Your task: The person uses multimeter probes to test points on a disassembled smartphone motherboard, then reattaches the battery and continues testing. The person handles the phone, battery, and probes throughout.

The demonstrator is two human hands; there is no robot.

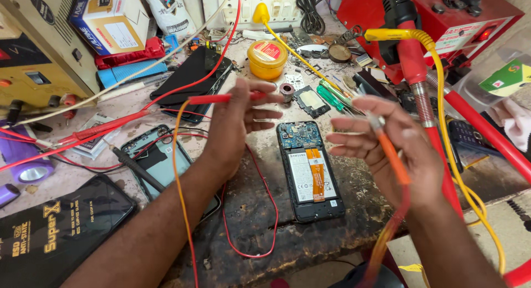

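Red probe [221, 98] is pinched in the left hand [235, 125], thumb and fingers closed on it, held level above the bench with its tip pointing right toward a little metal ring [286, 92]. Its red lead [260, 210] loops down across the worn wooden bench [249, 221] and back up.

Going from the far left: a yellow-beige power supply box [38, 50] sits at the edge, a purple torch [25, 161] below it, and a black anti-static mat pack [55, 232] in the bottom corner. Next over, a phone back cover [146, 155] lies flat under the left forearm, with a dark phone [193, 80] further back. A yellow tin [267, 58] of what looks like paste sits behind the left hand.

Dead centre between the hands is the opened phone [310, 169], back off, battery and an orange flex strip showing, lying flat and touched by neither hand. Just behind it are a small black module [311, 100] and green-handled screwdrivers [332, 94].

The right hand [387, 150] has its fingers curled around an orange probe [390, 155], metal tip poking up past the fingers, its wire dropping off the bench edge. Behind it stands a red hot-air handle [415, 72] with a yellow cable [448, 127], and a red station box [442, 22] at the far right.
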